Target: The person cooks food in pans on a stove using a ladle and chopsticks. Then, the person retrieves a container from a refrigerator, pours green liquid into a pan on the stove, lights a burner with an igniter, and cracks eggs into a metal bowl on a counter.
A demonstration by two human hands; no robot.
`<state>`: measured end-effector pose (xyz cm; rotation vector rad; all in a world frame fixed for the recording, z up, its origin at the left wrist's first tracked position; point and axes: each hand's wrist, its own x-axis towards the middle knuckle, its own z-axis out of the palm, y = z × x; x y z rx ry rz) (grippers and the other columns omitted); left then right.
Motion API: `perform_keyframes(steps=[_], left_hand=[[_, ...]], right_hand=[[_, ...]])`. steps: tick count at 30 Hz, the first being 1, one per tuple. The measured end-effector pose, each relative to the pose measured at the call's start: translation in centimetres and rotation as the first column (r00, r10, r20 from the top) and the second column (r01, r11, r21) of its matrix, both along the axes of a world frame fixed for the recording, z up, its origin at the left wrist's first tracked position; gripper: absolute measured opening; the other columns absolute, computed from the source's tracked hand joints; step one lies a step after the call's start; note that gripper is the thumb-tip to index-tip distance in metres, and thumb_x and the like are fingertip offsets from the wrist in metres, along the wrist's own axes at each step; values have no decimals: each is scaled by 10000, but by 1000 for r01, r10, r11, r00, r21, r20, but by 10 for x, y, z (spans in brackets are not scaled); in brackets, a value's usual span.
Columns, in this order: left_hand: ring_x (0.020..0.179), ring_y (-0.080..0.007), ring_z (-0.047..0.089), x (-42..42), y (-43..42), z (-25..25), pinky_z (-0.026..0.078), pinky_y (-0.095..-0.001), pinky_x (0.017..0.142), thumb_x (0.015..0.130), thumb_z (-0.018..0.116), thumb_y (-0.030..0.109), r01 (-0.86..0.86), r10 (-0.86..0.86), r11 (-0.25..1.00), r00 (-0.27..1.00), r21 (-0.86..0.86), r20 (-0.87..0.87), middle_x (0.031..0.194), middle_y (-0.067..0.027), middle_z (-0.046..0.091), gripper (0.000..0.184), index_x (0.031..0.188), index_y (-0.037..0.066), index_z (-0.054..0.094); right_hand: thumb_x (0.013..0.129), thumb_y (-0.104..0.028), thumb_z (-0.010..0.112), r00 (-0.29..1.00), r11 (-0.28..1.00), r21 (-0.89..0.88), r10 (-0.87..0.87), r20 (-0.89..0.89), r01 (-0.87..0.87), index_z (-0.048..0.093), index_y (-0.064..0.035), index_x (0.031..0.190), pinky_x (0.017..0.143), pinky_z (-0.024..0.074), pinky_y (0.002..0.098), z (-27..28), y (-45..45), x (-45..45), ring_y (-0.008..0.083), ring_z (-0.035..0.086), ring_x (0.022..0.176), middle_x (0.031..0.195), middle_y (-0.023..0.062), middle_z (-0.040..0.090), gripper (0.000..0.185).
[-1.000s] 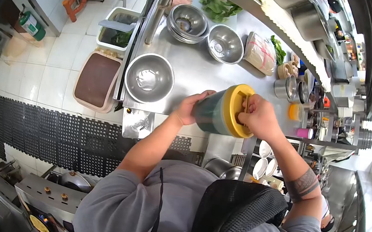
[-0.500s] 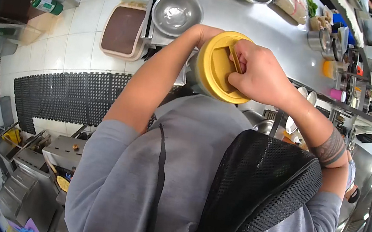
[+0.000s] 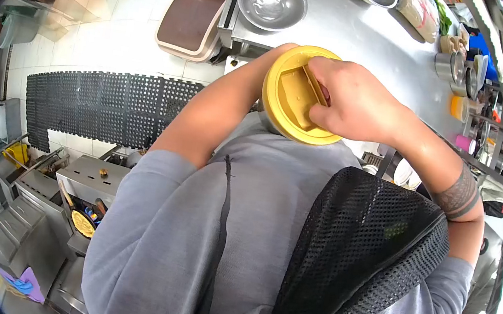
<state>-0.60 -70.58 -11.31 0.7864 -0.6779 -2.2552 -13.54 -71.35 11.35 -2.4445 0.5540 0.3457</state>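
A jar [image 3: 266, 121] with a wide yellow lid [image 3: 290, 96] is held up close against my grey shirt; its body is mostly hidden under the lid. My right hand [image 3: 355, 101] is closed on the upright grip across the lid, thumb on the near side and fingers curled over the far side. Around the far side of the jar reaches my left hand [image 3: 285, 48]. Only its wrist and the back edge show, while its fingers are out of sight behind the lid.
A steel bowl [image 3: 272, 2] stands on the steel counter [image 3: 367, 51] in front, with metal pots [image 3: 447, 67] further right. To the left are a brown-lidded bin [image 3: 188, 21] and a black rubber mat [image 3: 109, 106]. A pan with yellow food [image 3: 83, 224] sits lower left.
The view has shifted, so the counter and bowl appear further right and higher. The lid's grip appears turned slightly; both hands stay at the jar.
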Motion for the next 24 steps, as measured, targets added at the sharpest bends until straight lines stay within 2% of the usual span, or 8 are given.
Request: perform_keyframes(steps=[3,7,17,20,21,22,23,24], left_hand=[[1093,-217,697,-5,-3,1,571,-370,947,1036,559,403,-13,13,1000,1000,3,-16,1257,-143,695,477,1311,23,644],[1094,-217,697,-15,-18,4,571,-368,949,1037,561,405,-25,25,1000,1000,-1,6,1256,-147,696,477,1308,22,645],[1096,-219,697,-6,-67,5,571,-362,956,1039,565,408,-116,115,993,989,4,96,1252,-156,696,476,1302,20,648],[1097,-219,697,-3,-81,7,571,-361,958,1039,566,409,-143,140,990,983,15,121,1251,-159,696,476,1300,19,649],[1097,-219,697,-2,-86,8,571,-360,959,1039,566,410,-154,151,988,981,19,125,1251,-160,696,476,1299,19,649],[1097,-220,697,-3,-91,8,571,-360,960,1040,567,410,-164,160,986,978,22,132,1250,-161,696,476,1299,19,649],[1097,-220,697,-3,-98,7,571,-359,960,1040,567,410,-174,169,984,976,26,136,1250,-162,696,476,1298,19,650],[1098,-220,697,0,-100,6,571,-359,961,1040,568,411,-186,181,982,973,26,142,1250,-163,696,476,1297,19,650]], right_hand=[[744,-83,663,997,998,24,53,-53,-52,567,17,960,734,526,481,4,2,0,421,650,804,830,205,633,257],[749,-10,637,883,907,0,411,227,-422,572,9,992,801,541,456,6,8,-1,377,636,958,1026,160,565,252],[778,-2,662,877,908,-262,395,272,-328,621,-20,1111,846,555,408,0,-27,-26,342,634,1020,1124,131,602,336],[852,-137,748,896,945,-177,-185,405,275,592,-39,1278,849,571,378,-6,-28,-56,271,653,1066,1160,110,639,464],[852,-137,748,894,945,-171,-189,407,278,592,-39,1278,849,571,378,-17,-29,-63,271,653,1066,1160,110,639,464],[847,-159,754,771,784,311,-606,196,537,567,25,1253,813,591,361,-26,-30,-70,263,671,1014,1122,140,639,484],[842,-182,760,556,338,628,-811,-185,701,543,90,1229,778,610,344,-30,-32,-75,254,689,962,1083,170,640,520],[823,-132,737,475,220,689,-857,-202,691,512,145,1172,670,628,311,-31,-26,-70,219,706,845,1014,168,635,500]])
